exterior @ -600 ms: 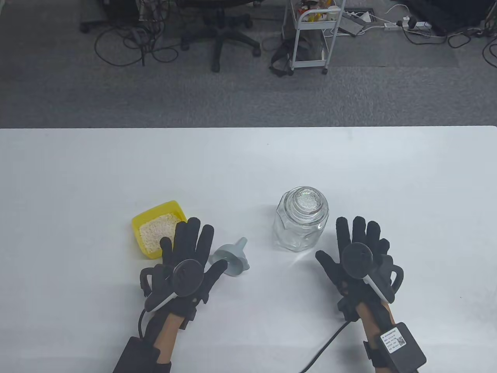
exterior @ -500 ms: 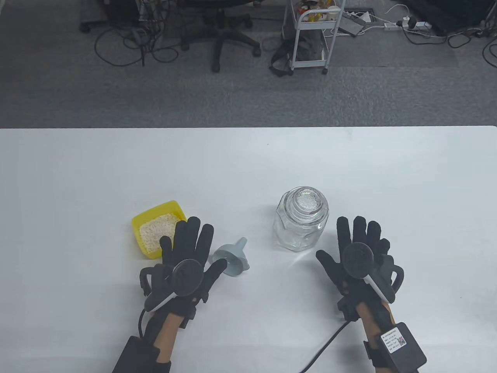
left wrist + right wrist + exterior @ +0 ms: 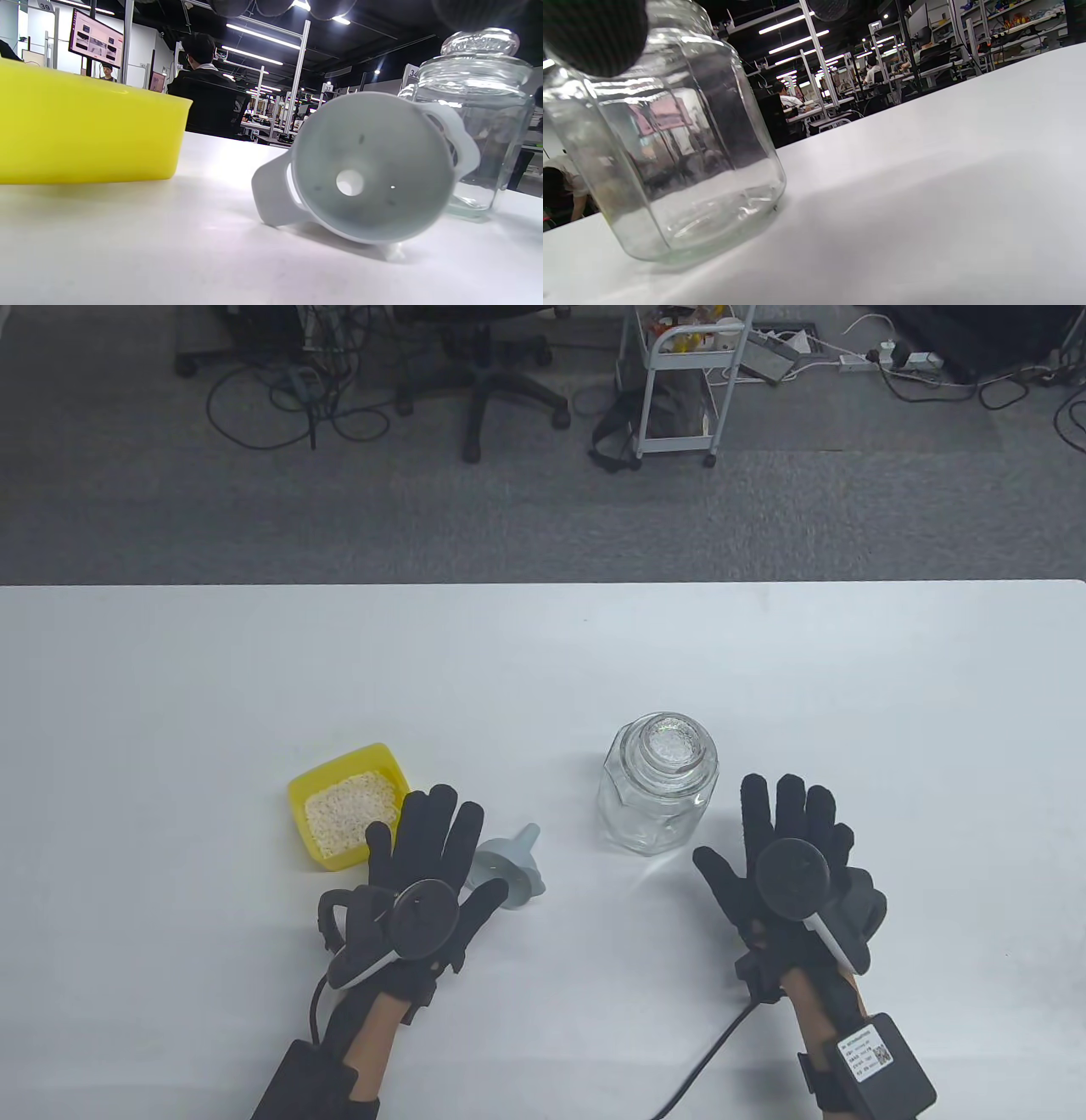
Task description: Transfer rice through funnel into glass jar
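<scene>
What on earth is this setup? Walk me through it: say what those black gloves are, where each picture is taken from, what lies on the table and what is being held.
These are a person's two hands in black sensor gloves, each with a round tracker strapped on its back. One camera looks down at the white table; the other two sit on the wrists, low by the tabletop. The left hand and right hand are spread open and hold nothing. On the table lie a yellow tub of rice, a grey funnel on its side, and an empty glass jar with its glass lid on.
</scene>
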